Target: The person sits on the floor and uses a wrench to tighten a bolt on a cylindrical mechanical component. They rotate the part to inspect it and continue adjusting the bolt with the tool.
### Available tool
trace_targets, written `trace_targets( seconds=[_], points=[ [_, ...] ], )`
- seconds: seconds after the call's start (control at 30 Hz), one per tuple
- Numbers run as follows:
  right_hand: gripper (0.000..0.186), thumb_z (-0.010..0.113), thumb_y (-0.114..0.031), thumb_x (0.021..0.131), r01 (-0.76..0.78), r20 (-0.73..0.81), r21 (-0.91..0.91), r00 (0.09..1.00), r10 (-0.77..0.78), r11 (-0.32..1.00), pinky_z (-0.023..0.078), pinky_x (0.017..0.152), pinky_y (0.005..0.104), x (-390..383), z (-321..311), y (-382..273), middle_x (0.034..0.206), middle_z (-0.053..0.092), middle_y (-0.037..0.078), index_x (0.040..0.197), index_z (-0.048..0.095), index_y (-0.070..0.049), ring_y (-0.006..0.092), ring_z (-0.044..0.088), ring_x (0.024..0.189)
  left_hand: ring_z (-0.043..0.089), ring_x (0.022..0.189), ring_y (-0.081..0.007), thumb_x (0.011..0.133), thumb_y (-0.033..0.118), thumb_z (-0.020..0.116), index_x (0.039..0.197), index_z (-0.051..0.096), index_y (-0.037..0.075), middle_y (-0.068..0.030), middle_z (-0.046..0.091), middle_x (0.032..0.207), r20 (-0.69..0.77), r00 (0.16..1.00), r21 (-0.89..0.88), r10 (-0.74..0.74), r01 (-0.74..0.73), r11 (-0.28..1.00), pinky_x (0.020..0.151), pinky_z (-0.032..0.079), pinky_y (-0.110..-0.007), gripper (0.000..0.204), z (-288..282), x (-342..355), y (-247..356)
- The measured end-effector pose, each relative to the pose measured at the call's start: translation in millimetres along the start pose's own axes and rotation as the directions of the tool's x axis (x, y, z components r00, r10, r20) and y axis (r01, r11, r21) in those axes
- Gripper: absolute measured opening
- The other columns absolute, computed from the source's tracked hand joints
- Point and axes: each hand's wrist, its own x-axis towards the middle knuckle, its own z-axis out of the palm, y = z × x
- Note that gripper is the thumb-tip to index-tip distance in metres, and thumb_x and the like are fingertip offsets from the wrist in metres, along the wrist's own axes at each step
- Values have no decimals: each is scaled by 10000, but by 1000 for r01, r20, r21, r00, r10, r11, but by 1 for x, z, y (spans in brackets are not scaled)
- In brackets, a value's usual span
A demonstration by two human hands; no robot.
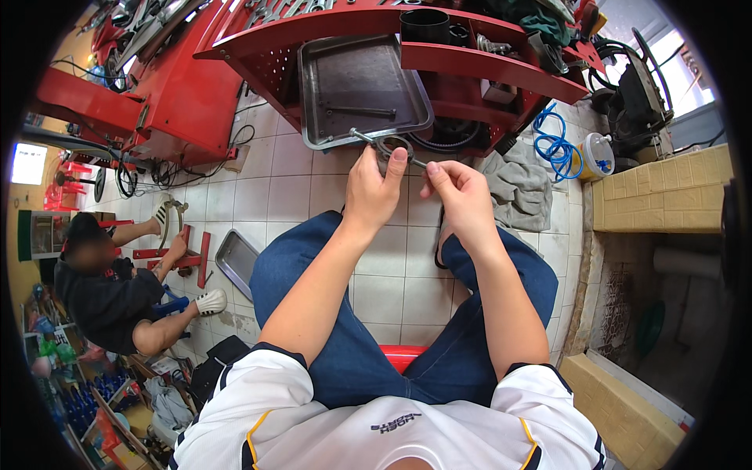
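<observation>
Up in front of my knees, both hands are on a dark, ring-shaped metal part (394, 144) with a bolt-like end sticking out at the far left. My left hand (374, 190) is closed around the ring's near side, thumb up. A thin metal rod (419, 164) runs from the ring toward my right hand (464, 202), whose thumb and fingers pinch its end. Just beyond lies a grey metal tray (312, 117) on the red tool cart, holding a long metal tool or bar (360, 112). The part's exact kind is unclear.
The red cart (329, 22) carries wrenches. A seated person (106, 282) at left handles a red metal frame (205, 254) beside another tray (237, 262). Blue hose (554, 145), a grey cloth (517, 188) and a white bucket (597, 155) are on the right. A red stool (399, 356) is under me.
</observation>
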Motion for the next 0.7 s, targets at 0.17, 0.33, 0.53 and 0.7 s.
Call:
trace_targets(
  seconds=[0.17, 0.33, 0.53, 0.7],
  points=[
    [200, 713, -138, 931, 515, 15, -660, 737, -676, 547, 455, 564, 239, -2, 7, -2, 888, 702, 28, 1081, 672, -12, 68, 616, 669, 634, 797, -170, 1008, 635, 478, 1028, 621, 12, -67, 669, 833, 18, 998, -32, -61, 62, 998, 741, 507, -323, 640, -3, -1, -1],
    [219, 671, -201, 986, 100, -40, -106, 994, -105, 989, 384, 518, 215, -2, 13, -3, 783, 663, 9, 1073, 672, 0, 42, 506, 556, 681, 801, -226, 996, 635, 497, 1032, 626, -12, -116, 697, 836, 23, 994, -119, -105, 107, 987, 759, 523, -362, 660, -2, 0, -1],
    [221, 609, -217, 1035, -12, -4, 252, 1000, 14, 968, 358, 555, 192, 0, 19, 4, 773, 654, 2, 1073, 668, -8, 28, 504, 627, 670, 752, -173, 1009, 642, 453, 1009, 638, -7, -91, 685, 796, 67, 979, -319, -193, 204, 926, 701, 524, -311, 675, -1, -2, 1],
    [239, 683, -124, 977, 249, -188, 81, 955, -231, 965, 432, 647, 182, 4, 1, -15, 850, 672, 10, 1155, 615, 20, 37, 573, 696, 678, 634, -218, 1012, 668, 273, 942, 658, -20, -117, 679, 724, 345, 868, -590, -357, 497, 636, 659, 569, -336, 792, -16, 6, 8]
  ],
)
